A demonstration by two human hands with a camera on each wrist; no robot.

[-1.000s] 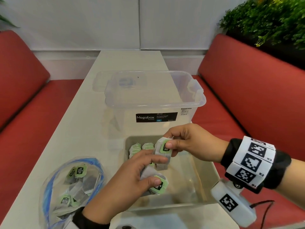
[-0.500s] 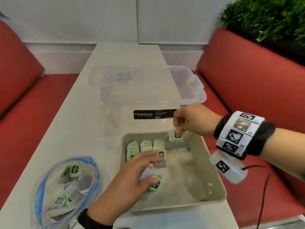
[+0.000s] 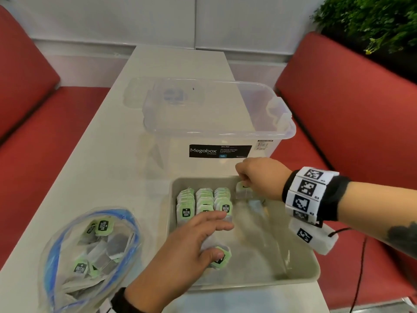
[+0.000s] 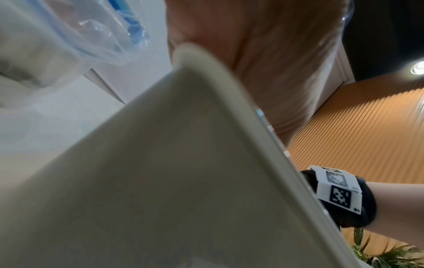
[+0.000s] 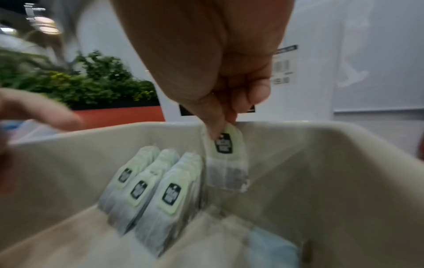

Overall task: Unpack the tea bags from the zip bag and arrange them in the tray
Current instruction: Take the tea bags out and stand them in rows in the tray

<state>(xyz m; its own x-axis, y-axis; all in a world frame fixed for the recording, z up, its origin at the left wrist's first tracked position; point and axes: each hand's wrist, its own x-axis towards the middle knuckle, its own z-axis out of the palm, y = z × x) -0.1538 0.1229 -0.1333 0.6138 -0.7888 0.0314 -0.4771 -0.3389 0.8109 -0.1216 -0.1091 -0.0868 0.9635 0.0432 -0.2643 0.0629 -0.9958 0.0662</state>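
A grey tray [image 3: 300, 269] holds three rows of green-tagged tea bags [image 3: 204, 201] against its far left wall. My right hand [image 3: 244, 180] pinches one tea bag [image 3: 242, 191] by its tag and holds it upright just right of the third row; the right wrist view shows this tea bag [image 5: 226, 157] hanging from the hand [image 5: 220, 127] beside the rows [image 5: 160, 190]. My left hand [image 3: 209, 240] lies in the tray with its thumb pinching more tea bags [image 3: 222, 260]. The clear zip bag [image 3: 90, 251], blue-edged, lies left of the tray with several tea bags inside.
A clear Megabox storage box [image 3: 214, 123] stands right behind the tray, with its lid [image 3: 144, 93] beyond. The narrow white table [image 3: 101, 166] runs between two red benches [image 3: 349, 132]. A plant [image 3: 372, 21] is at the far right.
My right hand carried its tea bag away from the left hand to the tray's far wall and lowered it beside the third row. The left hand stayed in place.
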